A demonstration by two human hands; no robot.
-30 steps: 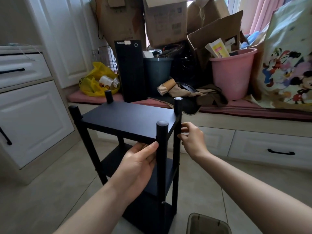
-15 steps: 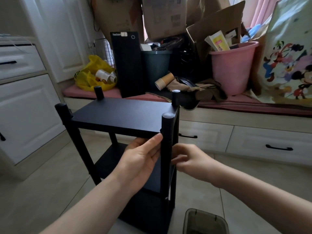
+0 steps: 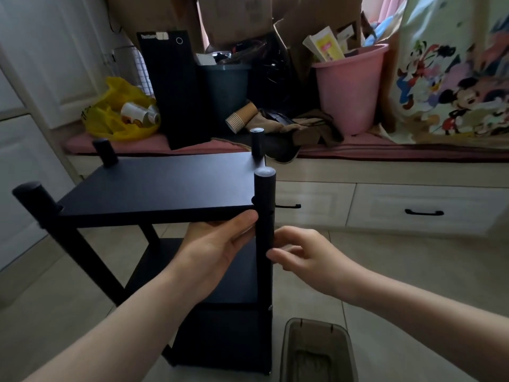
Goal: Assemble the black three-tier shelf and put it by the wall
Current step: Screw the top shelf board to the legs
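Black three-tier shelf [image 3: 154, 186] is standing on the tiled floor [image 3: 413, 266] before the drawers [image 3: 413, 205]. My left hand [image 3: 217, 246], fingers straight, is pressing under its top board's near right corner. My right hand [image 3: 308, 255], fingers curled, is touching that corner's post [image 3: 264, 194]; whether it is pinching anything, I cannot tell.

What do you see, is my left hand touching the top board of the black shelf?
Touching. The head view shows the left hand pressed against the front edge of the top board with no gap.

Right hand [image 3: 311, 260] fingertips vanish behind near right post [image 3: 265, 194], probably touching it; grey bin [image 3: 316, 351] cut off by bottom edge.
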